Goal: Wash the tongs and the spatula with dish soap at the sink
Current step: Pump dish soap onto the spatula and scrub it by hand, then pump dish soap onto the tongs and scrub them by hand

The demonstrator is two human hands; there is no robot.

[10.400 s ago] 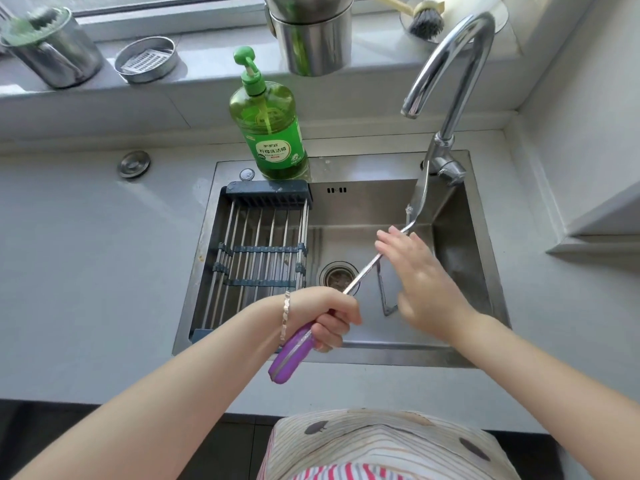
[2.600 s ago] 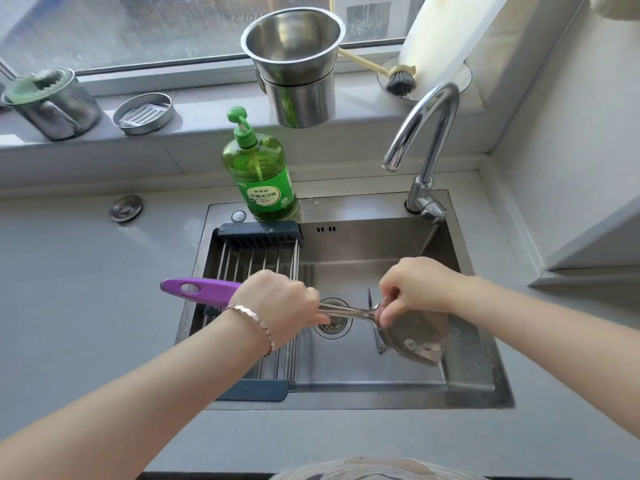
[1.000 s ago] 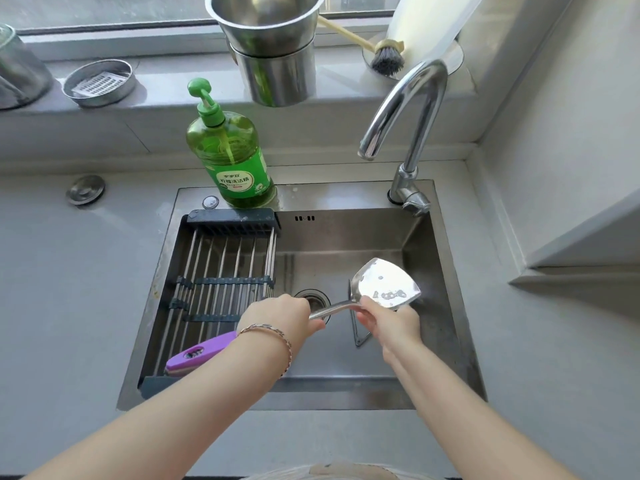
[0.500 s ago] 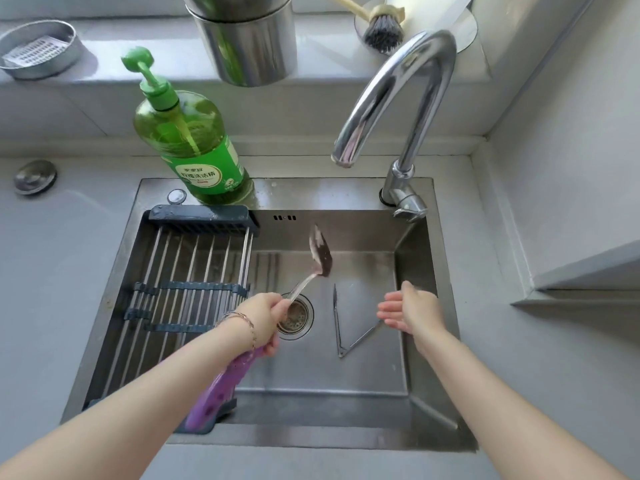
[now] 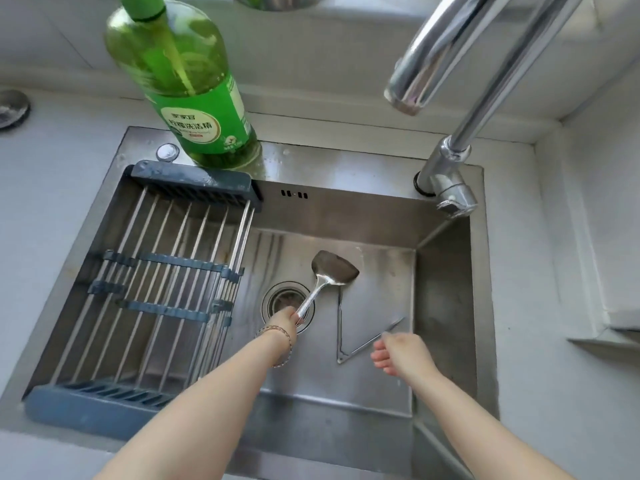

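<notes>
Just changed: my right grip (image 5: 401,353) has come off the spatula (image 5: 334,268) and hangs bare, fingers loosely curled round nothing, just beside the nearer arm of the tongs (image 5: 340,323).
Left grip: my left grip (image 5: 289,318) alone wraps the spatula's metal shaft, over the drain (image 5: 280,299) at mid-frame; the handle is hidden under my forearm.
Spatula: blade low, toward the back of the sink (image 5: 446,306), just above the tongs' far tip; touching or not, I cannot tell.
Tongs: spread in a V on the sink floor, right of centre.
Meaning: I judge the spatula's hand-rubbing done; the tongs are unwashed.
Against half a second ago: the blade stood raised and edge-on, now it is lowered, face up; the soap bottle (image 5: 187,81), upper left, stays put.
</notes>
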